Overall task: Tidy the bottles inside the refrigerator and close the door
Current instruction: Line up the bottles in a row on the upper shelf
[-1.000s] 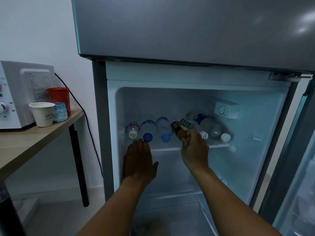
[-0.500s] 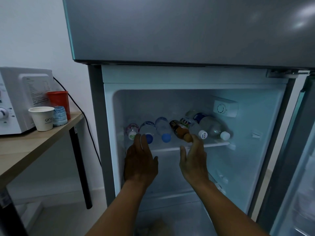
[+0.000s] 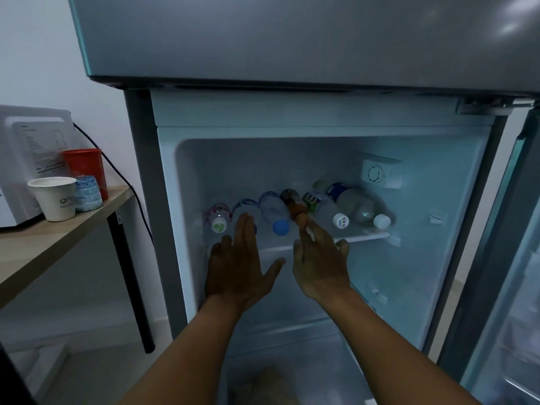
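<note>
Head view: six clear plastic bottles lie caps-out on the white fridge shelf (image 3: 362,237), the small brown bottle (image 3: 295,206) just beyond my right hand (image 3: 320,266). My left hand (image 3: 238,268) reaches flat; both spread wide, gripping nothing.

Open refrigerator (image 3: 292,112) seen from the head camera, door (image 3: 514,258) swung to the right. Six bottles lying on the shelf (image 3: 365,237), caps forward: pink-label bottle (image 3: 219,218), blue-label bottle (image 3: 248,204), blue-cap bottle (image 3: 274,213), brown bottle (image 3: 295,207), green-label bottle (image 3: 327,210), large clear bottle (image 3: 359,206). Left hand (image 3: 236,267) flat, fingers straight, before the blue-label bottle; right hand (image 3: 320,261) flat, fingertips at the brown bottle's cap. Microwave (image 3: 26,159), paper cup (image 3: 55,197) and red cup (image 3: 84,168) on the desk (image 3: 43,244) at left.
</note>
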Tool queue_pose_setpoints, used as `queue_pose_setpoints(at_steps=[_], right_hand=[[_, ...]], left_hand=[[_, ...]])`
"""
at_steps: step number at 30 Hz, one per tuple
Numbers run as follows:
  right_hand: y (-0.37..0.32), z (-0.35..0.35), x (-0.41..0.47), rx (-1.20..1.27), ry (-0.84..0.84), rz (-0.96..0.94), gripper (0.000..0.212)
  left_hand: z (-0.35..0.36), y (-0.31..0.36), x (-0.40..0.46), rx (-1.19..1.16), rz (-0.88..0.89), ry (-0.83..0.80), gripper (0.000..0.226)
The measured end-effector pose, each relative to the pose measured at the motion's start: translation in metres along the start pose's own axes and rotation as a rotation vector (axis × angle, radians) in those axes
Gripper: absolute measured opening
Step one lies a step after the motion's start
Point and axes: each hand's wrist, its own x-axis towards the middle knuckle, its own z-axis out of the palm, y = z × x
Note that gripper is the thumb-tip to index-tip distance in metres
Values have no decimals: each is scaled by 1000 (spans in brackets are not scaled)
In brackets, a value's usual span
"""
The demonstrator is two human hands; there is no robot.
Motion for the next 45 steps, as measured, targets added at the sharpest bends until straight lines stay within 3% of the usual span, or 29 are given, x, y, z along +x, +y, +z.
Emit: queue_pose_setpoints(at_steps=[11, 15, 18, 20, 23, 25, 28, 31, 33, 36, 39, 42, 45], right_hand=[[2, -3, 52, -107, -182, -50, 73], [3, -6, 68, 16, -267, 15, 55], [0, -4, 75, 215, -174, 103, 44], [0, 0, 80, 270, -161, 97, 52], [0, 0, 85, 242, -289, 41, 74], [2, 3, 88, 220, -301, 45, 67], [5, 6, 86, 242, -213, 52, 38], [3, 7, 76, 275, 26, 59, 15], [3, 8, 68, 307, 208, 42, 18], [3, 9, 63, 342, 322, -19, 20], [-1, 7, 64, 278, 394, -49, 20], [-5, 4, 65, 205, 404, -82, 4], [-4, 7, 74, 231, 206, 12, 20]], left_hand=[[5, -1, 3, 51, 15, 66, 91], [6, 0, 3, 46, 18, 85, 91], [5, -1, 3, 48, 19, 96, 90], [6, -1, 3, 48, 17, 101, 90], [6, 0, 2, 51, 18, 101, 90], [5, -1, 2, 51, 22, 101, 90], [4, 0, 2, 54, 20, 93, 91], [4, 0, 2, 48, 20, 91, 91], [5, -1, 1, 47, 15, 93, 92], [5, -1, 0, 52, 12, 71, 93], [3, 0, 0, 44, 22, 39, 91], [5, 0, 0, 40, 15, 44, 91], [7, 0, 1, 54, 15, 75, 92]])
